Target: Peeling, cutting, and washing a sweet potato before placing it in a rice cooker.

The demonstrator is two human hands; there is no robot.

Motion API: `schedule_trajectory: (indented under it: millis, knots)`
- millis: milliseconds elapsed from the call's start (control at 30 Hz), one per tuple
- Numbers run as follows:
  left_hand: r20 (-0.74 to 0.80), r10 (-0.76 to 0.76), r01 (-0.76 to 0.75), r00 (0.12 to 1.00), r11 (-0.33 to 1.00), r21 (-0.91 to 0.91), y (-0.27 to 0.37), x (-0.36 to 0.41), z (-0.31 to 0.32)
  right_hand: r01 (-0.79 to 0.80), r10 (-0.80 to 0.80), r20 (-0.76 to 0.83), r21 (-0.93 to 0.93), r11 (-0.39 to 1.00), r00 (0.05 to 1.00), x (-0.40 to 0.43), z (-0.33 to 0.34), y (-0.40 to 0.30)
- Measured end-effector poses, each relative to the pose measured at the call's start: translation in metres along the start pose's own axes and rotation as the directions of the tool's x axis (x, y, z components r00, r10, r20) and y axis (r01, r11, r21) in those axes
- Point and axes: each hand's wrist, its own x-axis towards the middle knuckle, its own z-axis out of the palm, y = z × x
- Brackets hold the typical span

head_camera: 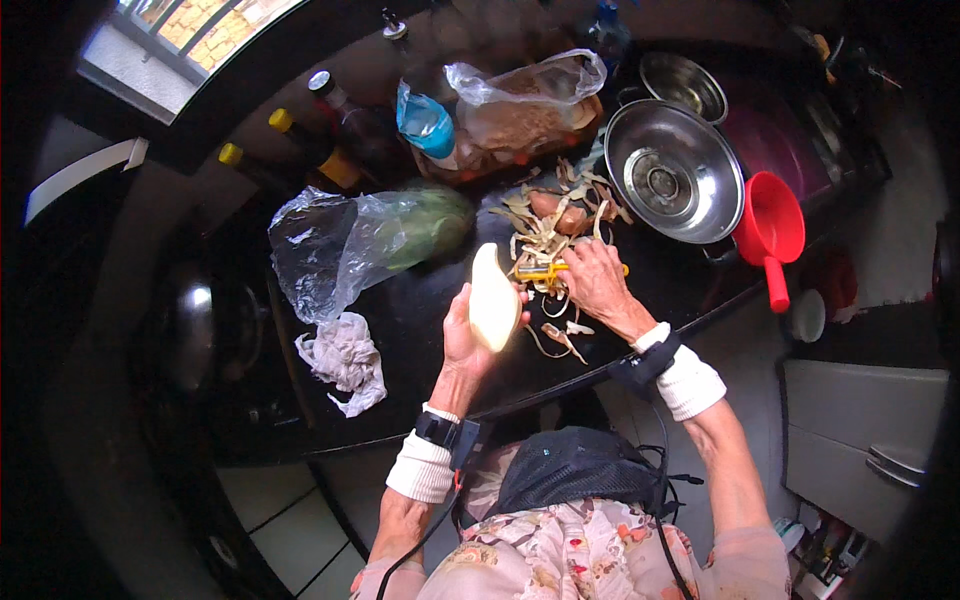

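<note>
My left hand (465,330) holds a peeled, cream-coloured root vegetable (493,300), long and tapered at its upper end. In my right hand (600,285) is a yellow-handled vegetable peeler (540,272), its head just right of the root and apart from most of its surface. Beneath and beyond the peeler lies a loose heap of peelings (540,236), pale inside and brown outside. Among them sit reddish-brown, unpeeled roots (559,212), partly covered by strips. A few more peelings (562,341) are scattered near the counter's front edge.
A steel bowl (701,202) and red dipper (772,217) stand right. A bagged green fruit or vegetable (416,225) and a crumpled cloth or bag (345,360) lie left on the black counter (420,300). Bottles (352,112) and a plastic-covered container (517,127) line the back.
</note>
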Motion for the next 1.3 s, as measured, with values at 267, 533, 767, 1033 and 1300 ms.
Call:
schedule_trajectory:
  millis: [267,533,767,1033,1300]
  knots:
    - [0.029,0.054,-0.055,0.998,0.998,0.028,-0.018,0.029,0.033,-0.275,0.041,0.302,0.793,0.544,0.953,0.007,-0.083,-0.033]
    - [0.108,0.071,-0.1,0.992,0.951,0.291,-0.093,0.053,0.123,-0.213,0.289,0.049,0.793,0.57,0.956,-0.024,-0.145,0.03]
    - [0.275,0.031,-0.154,0.961,0.885,0.439,-0.245,0.073,0.239,-0.178,0.399,-0.123,0.751,0.636,0.909,-0.121,-0.231,0.139]
    - [0.242,-0.393,0.255,0.887,0.854,0.453,-0.431,0.127,0.334,-0.275,0.54,0.339,0.941,-0.199,0.77,-0.249,-0.35,0.286]
    - [0.276,-0.446,0.305,0.852,0.85,0.43,-0.528,0.231,0.338,-0.207,0.502,0.32,0.941,-0.269,0.803,-0.282,-0.361,0.377]
